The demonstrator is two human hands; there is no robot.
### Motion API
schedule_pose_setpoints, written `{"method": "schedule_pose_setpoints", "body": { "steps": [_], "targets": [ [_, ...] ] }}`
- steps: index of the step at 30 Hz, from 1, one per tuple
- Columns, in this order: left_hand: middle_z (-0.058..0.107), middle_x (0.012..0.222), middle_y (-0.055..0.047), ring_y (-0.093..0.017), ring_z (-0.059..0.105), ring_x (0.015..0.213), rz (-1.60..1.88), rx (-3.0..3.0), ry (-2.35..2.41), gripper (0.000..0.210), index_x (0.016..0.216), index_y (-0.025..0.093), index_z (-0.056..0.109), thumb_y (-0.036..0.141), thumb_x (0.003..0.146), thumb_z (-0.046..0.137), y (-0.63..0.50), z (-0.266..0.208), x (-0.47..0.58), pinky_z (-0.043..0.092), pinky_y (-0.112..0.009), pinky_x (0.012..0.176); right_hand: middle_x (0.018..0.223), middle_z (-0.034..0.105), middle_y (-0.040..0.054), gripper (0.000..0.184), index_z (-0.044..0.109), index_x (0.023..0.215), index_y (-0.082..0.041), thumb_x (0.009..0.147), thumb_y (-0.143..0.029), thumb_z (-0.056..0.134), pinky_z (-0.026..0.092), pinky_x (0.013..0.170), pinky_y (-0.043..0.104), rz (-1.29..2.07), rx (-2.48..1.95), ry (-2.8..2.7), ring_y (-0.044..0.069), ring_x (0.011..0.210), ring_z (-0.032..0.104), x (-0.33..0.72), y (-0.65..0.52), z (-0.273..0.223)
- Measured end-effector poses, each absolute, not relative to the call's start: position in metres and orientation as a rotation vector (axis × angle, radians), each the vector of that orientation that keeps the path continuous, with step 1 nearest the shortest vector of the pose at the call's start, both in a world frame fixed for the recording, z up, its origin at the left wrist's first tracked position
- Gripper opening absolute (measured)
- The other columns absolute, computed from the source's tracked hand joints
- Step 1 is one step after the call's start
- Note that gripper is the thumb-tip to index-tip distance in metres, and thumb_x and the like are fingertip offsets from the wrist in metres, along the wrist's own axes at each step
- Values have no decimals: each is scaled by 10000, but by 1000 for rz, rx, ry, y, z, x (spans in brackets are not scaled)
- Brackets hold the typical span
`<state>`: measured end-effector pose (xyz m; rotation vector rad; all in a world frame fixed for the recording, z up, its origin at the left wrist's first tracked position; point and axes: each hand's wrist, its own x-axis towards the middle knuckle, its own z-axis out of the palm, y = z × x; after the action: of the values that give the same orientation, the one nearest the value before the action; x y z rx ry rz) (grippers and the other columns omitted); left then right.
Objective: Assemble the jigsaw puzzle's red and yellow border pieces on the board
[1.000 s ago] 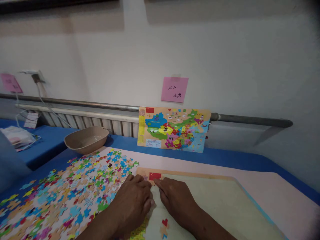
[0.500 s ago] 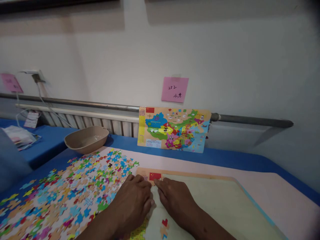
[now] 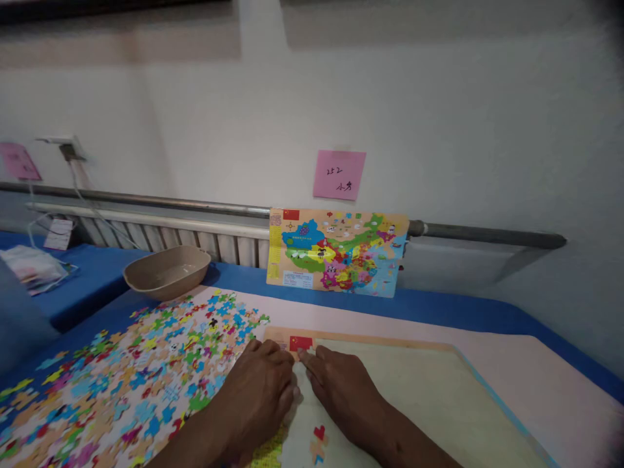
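A jigsaw puzzle board (image 3: 390, 383) lies in front of me, pale in the middle with an orange and blue border. My left hand (image 3: 260, 390) rests across its left edge, fingers curled and pressed together; whatever they grip is hidden. My right hand (image 3: 344, 393) is beside it, its closed fingertips touching just under the red flag (image 3: 301, 343) in the board's upper left corner. I cannot make out a piece between those fingers. Near my wrists, a few joined pieces (image 3: 318, 447), red, orange and blue, lie on the board. A yellow printed strip (image 3: 269, 452) shows below my left hand.
Many loose puzzle pieces (image 3: 141, 383) spread over the left of the table. Behind them stands a beige basin (image 3: 168, 273). A printed map picture (image 3: 338, 253) leans against the pipe and wall. A pink note (image 3: 339, 174) is stuck above it. White cables (image 3: 100, 214) hang at the left.
Both hands stay at the flag corner with almost no movement. The whole view has shifted very slightly.
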<state>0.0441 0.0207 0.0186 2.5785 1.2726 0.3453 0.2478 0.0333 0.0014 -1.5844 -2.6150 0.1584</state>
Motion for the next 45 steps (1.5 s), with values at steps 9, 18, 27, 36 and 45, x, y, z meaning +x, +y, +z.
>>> {"method": "schedule_pose_setpoints", "body": {
  "steps": [9,18,27,36,45],
  "targets": [
    [655,1102,-26,-250,545,1071,330,2549,1281,111,1001,230,610,253,939,520,22,17,47,357,-479,960,1066,734,32,307,671,1173,-270,1012,-188,423,425,776,275,283,-1496,-2518,195,947,683,251,35,2],
    [628,1136,-54,-290,529,1091,263,2606,1324,176,1067,224,628,318,930,573,22,15,53,365,-509,964,1069,746,50,320,686,1181,-264,1030,-246,404,422,784,269,353,-1484,-2466,197,950,680,253,36,0],
    [638,1137,-46,-287,535,1093,288,2609,1311,153,1047,233,626,302,924,568,24,14,51,347,-523,974,883,706,8,214,623,886,-223,1018,-214,455,355,673,286,233,-1607,-2307,178,774,646,252,31,-6],
    [646,1118,-49,-283,535,1081,303,2590,1293,139,1026,228,628,281,929,544,25,18,52,346,-513,962,970,748,18,319,695,1087,-277,1052,-196,388,400,716,306,146,-1546,-2495,212,894,695,251,28,-6],
    [712,1006,-66,-259,606,995,782,1887,1122,380,975,211,703,472,984,428,40,10,35,423,-423,911,1014,761,33,302,706,1100,-262,1041,-191,418,448,754,285,199,-1576,-2489,211,932,706,251,27,1]
  ]
}}
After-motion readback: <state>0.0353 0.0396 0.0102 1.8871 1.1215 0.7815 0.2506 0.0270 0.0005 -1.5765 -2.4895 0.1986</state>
